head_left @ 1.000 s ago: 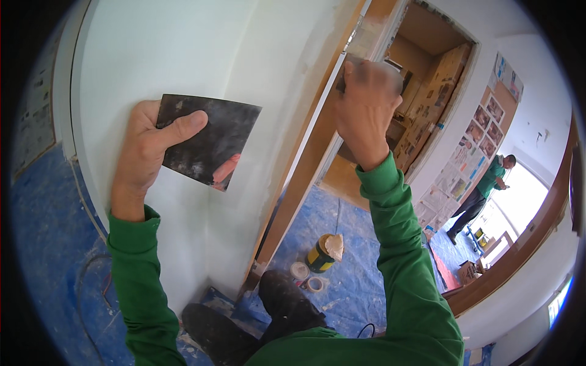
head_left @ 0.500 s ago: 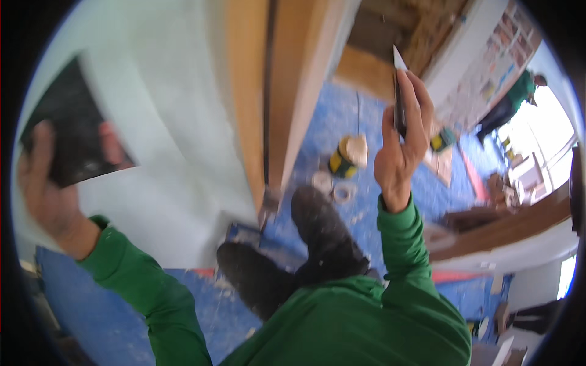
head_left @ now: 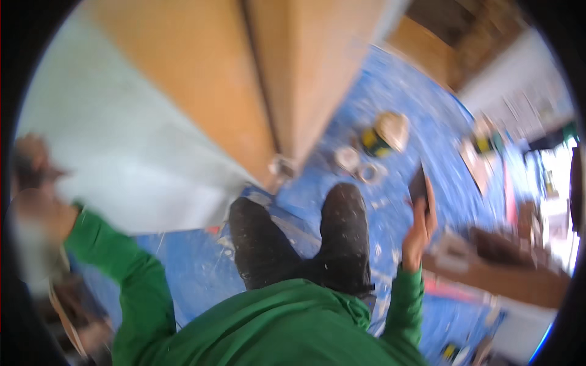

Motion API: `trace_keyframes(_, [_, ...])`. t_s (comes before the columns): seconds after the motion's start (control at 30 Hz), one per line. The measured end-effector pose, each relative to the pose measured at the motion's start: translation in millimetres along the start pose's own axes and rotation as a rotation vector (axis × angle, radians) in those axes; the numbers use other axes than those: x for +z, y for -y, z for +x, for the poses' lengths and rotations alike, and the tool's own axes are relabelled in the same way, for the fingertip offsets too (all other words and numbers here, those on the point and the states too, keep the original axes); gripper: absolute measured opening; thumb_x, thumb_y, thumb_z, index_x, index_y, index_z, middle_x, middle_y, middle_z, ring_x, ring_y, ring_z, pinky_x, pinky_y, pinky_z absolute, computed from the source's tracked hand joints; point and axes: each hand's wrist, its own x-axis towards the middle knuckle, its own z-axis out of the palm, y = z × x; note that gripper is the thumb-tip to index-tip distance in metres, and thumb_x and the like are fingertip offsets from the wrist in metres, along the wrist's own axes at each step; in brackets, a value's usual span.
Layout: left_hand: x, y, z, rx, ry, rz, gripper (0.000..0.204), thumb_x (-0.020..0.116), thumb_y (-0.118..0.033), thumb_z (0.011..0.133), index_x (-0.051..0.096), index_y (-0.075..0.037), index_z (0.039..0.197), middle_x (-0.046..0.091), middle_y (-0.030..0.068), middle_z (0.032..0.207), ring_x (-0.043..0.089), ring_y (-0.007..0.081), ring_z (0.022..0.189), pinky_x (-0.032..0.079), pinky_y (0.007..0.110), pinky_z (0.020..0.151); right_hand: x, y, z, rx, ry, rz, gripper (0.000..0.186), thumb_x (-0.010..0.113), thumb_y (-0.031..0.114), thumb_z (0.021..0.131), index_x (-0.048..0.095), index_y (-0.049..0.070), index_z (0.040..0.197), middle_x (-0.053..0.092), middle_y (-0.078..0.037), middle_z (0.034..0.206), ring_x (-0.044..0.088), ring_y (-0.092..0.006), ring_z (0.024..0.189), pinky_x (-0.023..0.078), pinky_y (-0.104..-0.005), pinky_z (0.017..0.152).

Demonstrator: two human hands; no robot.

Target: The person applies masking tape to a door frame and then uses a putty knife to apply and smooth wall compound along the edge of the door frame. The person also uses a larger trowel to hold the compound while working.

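Looking down from the head camera, the right hand (head_left: pixel 418 229) was raised beside the right leg, its fingers (head_left: pixel 427 201) pinching a thin dark blade (head_left: pixel 419 183) that stood upright above the blue floor covering (head_left: pixel 397 140). The left hand (head_left: pixel 33 201) was blurred at the left rim against the white wall (head_left: pixel 122 158); whether its fingers were spread or closed could not be told. Two dark shoes (head_left: pixel 342 219) stood below the wooden door frame (head_left: pixel 287 79), near a yellow-and-green can (head_left: pixel 381 134).

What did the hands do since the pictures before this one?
Both hands came down off the white wall. The right hand dropped from the door frame to beside the right leg, keeping its flat blade. The left hand swung out to the left edge, now blurred; its dark pad cannot be made out. The green sleeves and blue floor cover stayed the same.
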Motion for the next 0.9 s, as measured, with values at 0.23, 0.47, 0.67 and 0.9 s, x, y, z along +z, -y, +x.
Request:
trace_keyframes(0.23, [54, -27, -12, -0.271, -0.422, -0.262, 0.028, 0.075, -0.017, 0.082, 0.069, 0.002, 0.101, 0.070, 0.0090, 0.087, 0.065, 0.0174, 0.075, 0.055, 0.033, 0.069, 9, -93, -40, 0.292, 0.573, 0.102, 0.045, 0.050, 0.029, 0.104, 0.056, -0.008, 0.130, 0.062, -0.017, 0.121, 0.064, -0.0262, 0.095, 0.054, -0.0373, 0.081])
trace_keyframes(0.47, [122, -102, -132, -0.576, -0.477, -0.212, 0.043, 0.076, -0.022, 0.088, 0.064, 0.002, 0.120, 0.068, 0.0062, 0.110, 0.063, 0.0150, 0.099, 0.052, 0.032, 0.087, 108, 0, -24, -0.244, 1.442, 0.315, 0.041, 0.054, 0.032, 0.102, 0.066, -0.003, 0.122, 0.065, -0.018, 0.125, 0.056, -0.0328, 0.118, 0.041, -0.0440, 0.103])
trace_keyframes(0.67, [133, -210, -324, -0.682, -1.187, -0.182, 0.046, 0.059, -0.040, 0.100, 0.060, 0.000, 0.123, 0.067, 0.0119, 0.114, 0.066, 0.0222, 0.104, 0.055, 0.038, 0.093, 153, 15, -32, -0.175, 1.766, 0.443, 0.043, 0.055, 0.030, 0.102, 0.064, -0.007, 0.122, 0.065, -0.022, 0.124, 0.058, -0.0355, 0.112, 0.042, -0.0428, 0.101])
trace_keyframes(0.9, [143, -413, -422, -0.151, -1.751, 0.376, 0.042, 0.062, -0.038, 0.098, 0.060, -0.002, 0.121, 0.068, 0.0100, 0.111, 0.068, 0.0233, 0.100, 0.056, 0.037, 0.090, 199, 7, -77, 0.030, 1.962, 0.636, 0.040, 0.055, 0.027, 0.102, 0.062, -0.011, 0.115, 0.067, -0.017, 0.105, 0.060, -0.0251, 0.087, 0.050, -0.0398, 0.081])
